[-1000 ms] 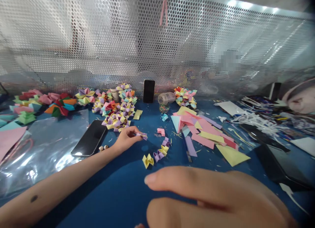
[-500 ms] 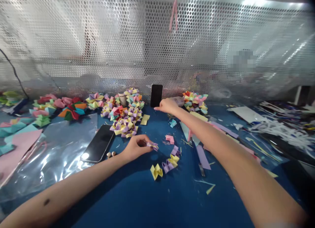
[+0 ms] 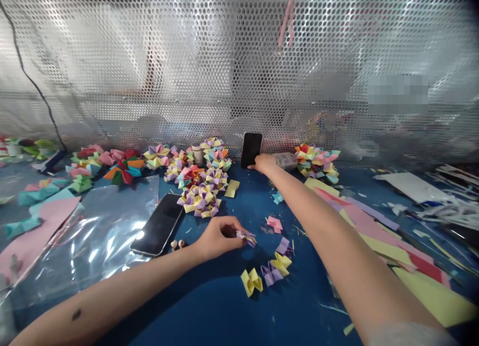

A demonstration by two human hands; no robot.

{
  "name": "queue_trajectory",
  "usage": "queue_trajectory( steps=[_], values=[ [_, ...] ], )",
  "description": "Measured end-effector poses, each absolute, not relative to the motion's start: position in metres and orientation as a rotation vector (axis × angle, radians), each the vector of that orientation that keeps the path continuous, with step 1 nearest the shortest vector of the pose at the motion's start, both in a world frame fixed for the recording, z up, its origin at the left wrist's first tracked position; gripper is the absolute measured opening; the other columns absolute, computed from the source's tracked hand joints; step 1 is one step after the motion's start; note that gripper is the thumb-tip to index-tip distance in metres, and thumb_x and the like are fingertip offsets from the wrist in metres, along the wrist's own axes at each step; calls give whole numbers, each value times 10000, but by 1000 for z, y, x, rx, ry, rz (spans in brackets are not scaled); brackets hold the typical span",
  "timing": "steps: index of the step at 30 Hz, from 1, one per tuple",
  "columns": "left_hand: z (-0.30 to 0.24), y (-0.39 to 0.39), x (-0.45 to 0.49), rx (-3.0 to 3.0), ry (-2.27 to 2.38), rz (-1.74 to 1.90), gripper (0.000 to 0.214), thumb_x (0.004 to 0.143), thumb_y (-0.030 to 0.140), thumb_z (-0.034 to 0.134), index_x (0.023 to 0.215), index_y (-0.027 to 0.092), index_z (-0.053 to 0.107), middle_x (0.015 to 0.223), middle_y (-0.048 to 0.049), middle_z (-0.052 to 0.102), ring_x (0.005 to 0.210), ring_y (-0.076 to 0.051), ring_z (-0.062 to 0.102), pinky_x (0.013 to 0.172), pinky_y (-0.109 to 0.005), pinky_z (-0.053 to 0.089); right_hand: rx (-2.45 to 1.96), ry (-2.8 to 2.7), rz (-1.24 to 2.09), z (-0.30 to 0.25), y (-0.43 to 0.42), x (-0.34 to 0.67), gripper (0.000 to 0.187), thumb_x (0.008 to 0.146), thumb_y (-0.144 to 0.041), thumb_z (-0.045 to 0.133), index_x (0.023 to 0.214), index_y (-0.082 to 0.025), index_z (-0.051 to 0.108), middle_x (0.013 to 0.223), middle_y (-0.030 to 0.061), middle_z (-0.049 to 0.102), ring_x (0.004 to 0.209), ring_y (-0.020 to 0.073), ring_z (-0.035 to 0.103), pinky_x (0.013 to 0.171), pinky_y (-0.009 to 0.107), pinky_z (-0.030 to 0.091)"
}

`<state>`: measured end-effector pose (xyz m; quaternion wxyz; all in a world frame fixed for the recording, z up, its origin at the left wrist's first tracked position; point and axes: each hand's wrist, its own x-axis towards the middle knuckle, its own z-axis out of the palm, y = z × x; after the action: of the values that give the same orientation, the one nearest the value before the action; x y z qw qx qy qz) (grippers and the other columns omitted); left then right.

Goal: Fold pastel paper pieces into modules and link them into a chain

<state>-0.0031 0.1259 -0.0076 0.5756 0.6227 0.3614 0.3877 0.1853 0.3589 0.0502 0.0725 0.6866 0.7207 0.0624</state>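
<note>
My left hand (image 3: pixel 220 240) is pinched around a small purple-and-yellow folded paper piece (image 3: pixel 247 237), held low over the blue table. Just right of it lie a yellow folded piece (image 3: pixel 251 281), a purple one (image 3: pixel 271 273), another yellow one (image 3: pixel 281 263) and a pink one (image 3: pixel 274 224). Stretched to the back of the table, my right hand (image 3: pixel 264 163) has its fingers closed at the lower right edge of a propped-up phone (image 3: pixel 252 150). Part of that grip is hidden by the hand itself.
Clusters of folded paper flowers (image 3: pixel 200 200) stand at the back left. A second phone (image 3: pixel 159 225) lies beside a clear plastic sheet (image 3: pixel 112 211). Coloured paper strips (image 3: pixel 377 226) spread under and beyond my right forearm. A perforated metal panel (image 3: pixel 187 77) closes off the back.
My right hand has closed in on the phone's lower right edge, and the phone leans slightly more. My left hand keeps its paper piece. The whole view has shifted a little.
</note>
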Motion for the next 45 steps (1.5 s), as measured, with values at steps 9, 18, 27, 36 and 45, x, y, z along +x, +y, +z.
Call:
queue_trajectory(
  steps=[9,18,27,36,45],
  values=[
    [-4,124,-3,1454,845,895,205,601,231,753,681,129,594,774,-79,711,710,-182,662,649,-276,515,2130,2115,278,42,361,193,329,879,-324,528,1149,-137,521,1155,93,545,993,202,566,833,407,484],
    [-8,124,-2,1456,847,887,196,615,230,739,699,129,593,778,-80,707,723,-186,665,660,-283,517,2099,2140,282,41,364,197,330,879,-327,528,1148,-137,522,1154,92,547,996,203,565,837,411,481],
    [-7,124,-3,1468,829,892,188,622,223,733,705,129,594,822,-95,717,730,-185,667,669,-286,516,2102,2146,217,42,364,197,328,879,-325,527,1148,-137,522,1153,93,547,992,201,566,834,407,483],
    [-8,125,-4,1477,840,889,215,616,256,748,709,123,607,798,-90,714,723,-185,665,647,-272,511,2082,2167,138,46,364,196,324,882,-325,522,1151,-144,519,1150,88,547,979,196,570,823,401,489],
    [-5,123,-4,1498,841,888,170,624,215,730,716,127,616,792,-86,712,737,-191,666,660,-280,517,1927,2324,181,65,328,197,488,814,-547,523,1012,-113,624,1012,133,641,934,251,605,803,385,458]
  ],
)
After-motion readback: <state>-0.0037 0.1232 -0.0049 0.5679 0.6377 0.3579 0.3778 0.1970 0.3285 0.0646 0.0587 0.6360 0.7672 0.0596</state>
